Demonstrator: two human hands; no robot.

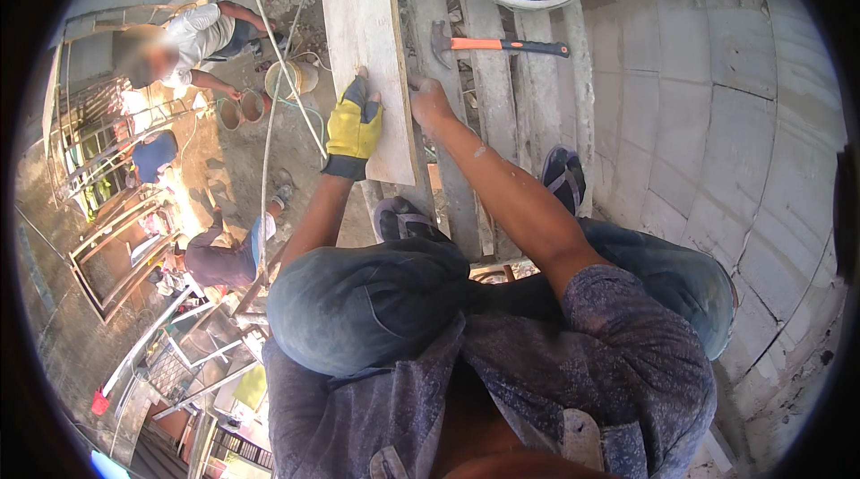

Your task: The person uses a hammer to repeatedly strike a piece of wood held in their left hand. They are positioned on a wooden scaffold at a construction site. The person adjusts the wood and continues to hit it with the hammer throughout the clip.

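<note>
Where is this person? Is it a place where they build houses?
Most likely a building site, seen from up on a scaffold. A block wall rises alongside, a hammer lies on the planks, and buckets stand on the ground below.

Crouched on scaffold planks [502, 94], the gloved left hand [354, 125] and bare right hand [430, 103] grip a wooden board [367, 27]; a hammer [497, 45] lies nearby.

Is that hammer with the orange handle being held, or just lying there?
Lying there. The hammer rests flat across the planks, beyond both hands; the gloved left hand and bare right hand are on the board.
</note>
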